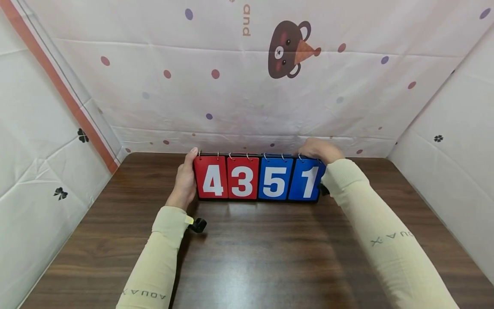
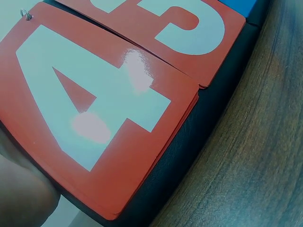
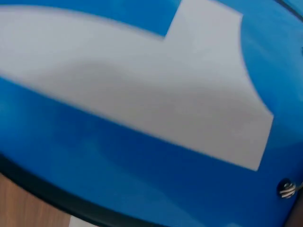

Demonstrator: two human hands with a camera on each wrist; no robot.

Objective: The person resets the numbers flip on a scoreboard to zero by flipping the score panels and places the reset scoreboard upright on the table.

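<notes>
A tabletop flip scoreboard (image 1: 257, 200) stands upright at the back of the table, showing red cards 4 (image 1: 213, 177) and 3 (image 1: 242, 178) and blue cards 5 (image 1: 274, 178) and 1 (image 1: 306, 179). Its left side is held by my left hand (image 1: 185, 180), thumb up at the top corner and other fingers hidden behind. In the left wrist view part of that hand (image 2: 23, 196) shows beside the 4 card. Over the top right corner bends my right hand (image 1: 321, 149), fingertips out of sight behind the board. The right wrist view shows the blue 1 card (image 3: 142, 94) close up.
Metal rings (image 1: 265, 157) run along the board's top edge. The brown wooden table (image 1: 247, 253) extends in front. Behind hangs a printed cloth (image 1: 239, 98), close to the board. Small black wrist devices (image 1: 198, 225) sit by both cuffs.
</notes>
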